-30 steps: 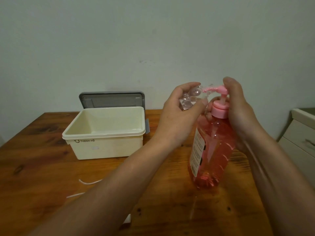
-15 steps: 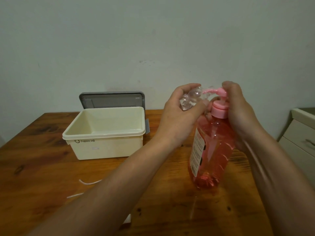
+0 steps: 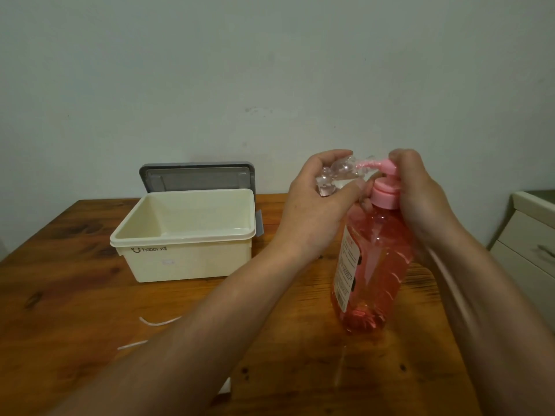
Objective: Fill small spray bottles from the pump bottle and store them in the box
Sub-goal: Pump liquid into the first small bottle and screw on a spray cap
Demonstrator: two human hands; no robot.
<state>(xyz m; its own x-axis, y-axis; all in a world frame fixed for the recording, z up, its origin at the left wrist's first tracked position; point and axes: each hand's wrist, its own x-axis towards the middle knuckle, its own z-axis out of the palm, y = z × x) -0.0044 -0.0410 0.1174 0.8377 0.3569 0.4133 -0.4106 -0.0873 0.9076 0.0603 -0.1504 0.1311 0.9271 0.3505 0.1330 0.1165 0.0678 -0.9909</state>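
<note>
Indoors, wooden table (image 3: pixel 75 295), wall (image 3: pixel 270 70); left grip (image 3: pixel 312 211) holds spray bottle (image 3: pixel 339 174); right grip (image 3: pixel 420 193) clasps pump (image 3: pixel 384 195).

Wooden table (image 3: pixel 75 295): box (image 3: pixel 186 261), pump bottle (image 3: pixel 374 265).

The left hand (image 3: pixel 312 211) covers most of the small spray bottle (image 3: pixel 341 172). Print on the pump bottle (image 3: pixel 378 265) label (image 3: pixel 345 265) is too small to read.

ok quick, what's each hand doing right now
Left hand: holds the small clear bottle.
Right hand: grips the top of the pump bottle.
</note>
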